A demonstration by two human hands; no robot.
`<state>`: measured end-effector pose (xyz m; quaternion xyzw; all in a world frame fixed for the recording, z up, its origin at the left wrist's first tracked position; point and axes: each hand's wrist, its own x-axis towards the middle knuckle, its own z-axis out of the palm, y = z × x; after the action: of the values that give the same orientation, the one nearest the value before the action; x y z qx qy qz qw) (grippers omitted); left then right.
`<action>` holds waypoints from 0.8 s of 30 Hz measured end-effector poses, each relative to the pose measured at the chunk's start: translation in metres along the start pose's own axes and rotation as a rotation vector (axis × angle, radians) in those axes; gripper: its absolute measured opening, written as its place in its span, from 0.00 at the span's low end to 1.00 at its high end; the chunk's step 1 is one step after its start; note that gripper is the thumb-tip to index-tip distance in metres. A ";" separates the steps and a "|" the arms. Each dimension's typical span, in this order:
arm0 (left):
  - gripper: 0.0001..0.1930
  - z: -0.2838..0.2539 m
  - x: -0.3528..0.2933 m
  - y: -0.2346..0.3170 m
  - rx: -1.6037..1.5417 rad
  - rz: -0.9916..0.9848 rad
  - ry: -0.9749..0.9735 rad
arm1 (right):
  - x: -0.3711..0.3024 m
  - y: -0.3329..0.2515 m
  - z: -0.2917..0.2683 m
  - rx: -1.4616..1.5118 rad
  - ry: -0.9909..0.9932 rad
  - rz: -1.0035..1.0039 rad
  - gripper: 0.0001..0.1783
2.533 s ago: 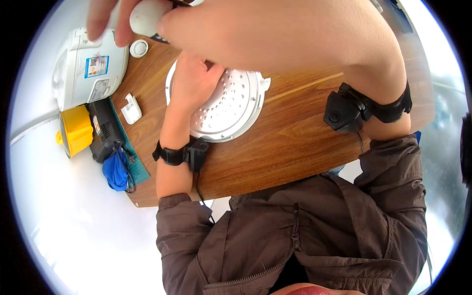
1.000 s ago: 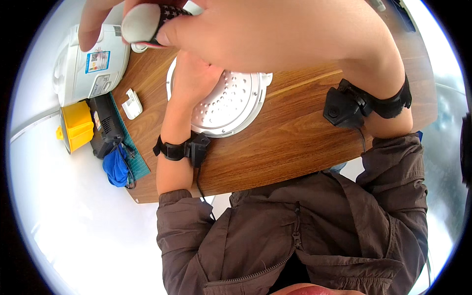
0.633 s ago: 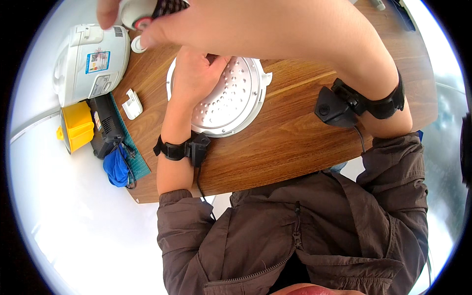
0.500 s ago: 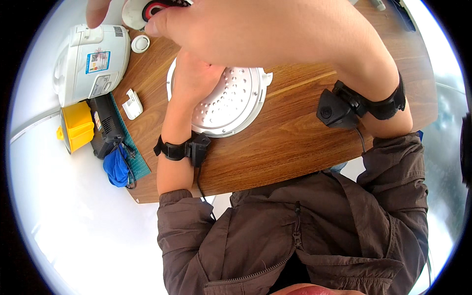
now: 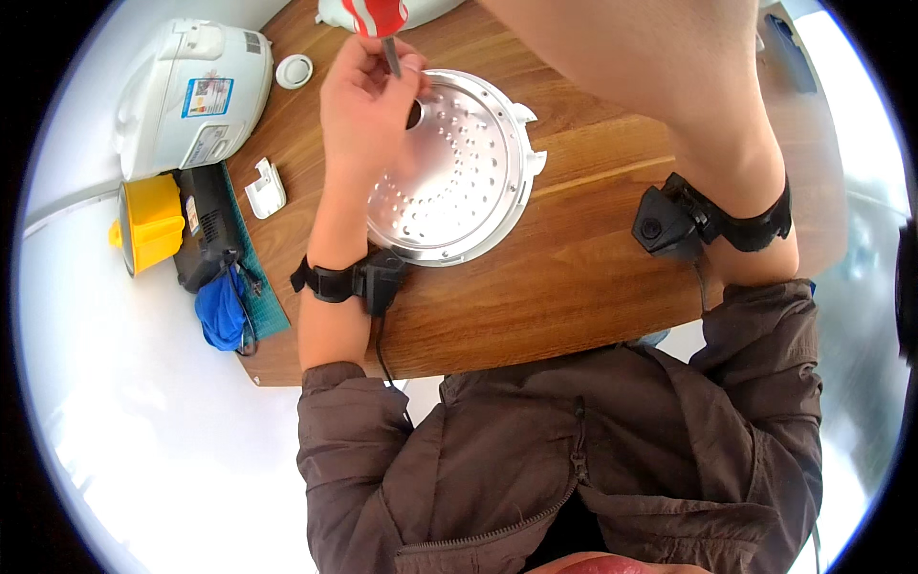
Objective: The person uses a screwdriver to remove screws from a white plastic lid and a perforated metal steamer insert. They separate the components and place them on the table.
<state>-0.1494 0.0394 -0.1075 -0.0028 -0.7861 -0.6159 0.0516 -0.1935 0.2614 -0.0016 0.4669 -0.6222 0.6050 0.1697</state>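
Observation:
A screwdriver with a red and white handle points downward at the top edge, its metal shaft beside the fingers of my left hand. The thumb and fingers of that hand are pinched together near the tip; whatever lies between them is too small to tell. Under and beside the hand lies a round metal lid with rows of small holes or dimples, a white rim and white tabs. My right forearm reaches up past the top edge, so the right hand is outside the picture.
At the left stand a white rice cooker, a yellow container and a black case. A blue cloth lies by a green mat. A white plastic part and a round white cap rest on the wooden table.
My left hand has come off the lid's face and pinches near the screwdriver tip. My right hand has moved up out of view. The screwdriver's handle and shaft now show.

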 end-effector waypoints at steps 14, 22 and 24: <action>0.09 -0.006 0.000 -0.019 0.388 0.116 -0.083 | 0.011 0.015 0.034 0.082 0.065 -0.029 0.17; 0.05 -0.013 0.006 -0.027 0.124 0.079 -0.128 | 0.010 0.013 0.031 0.047 -0.069 -0.021 0.18; 0.05 -0.017 0.008 -0.031 0.027 0.056 -0.142 | 0.011 0.008 0.033 0.023 -0.102 -0.020 0.18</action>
<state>-0.1578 0.0155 -0.1325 -0.0680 -0.7956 -0.6018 0.0130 -0.1937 0.2256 -0.0051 0.5053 -0.6184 0.5857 0.1385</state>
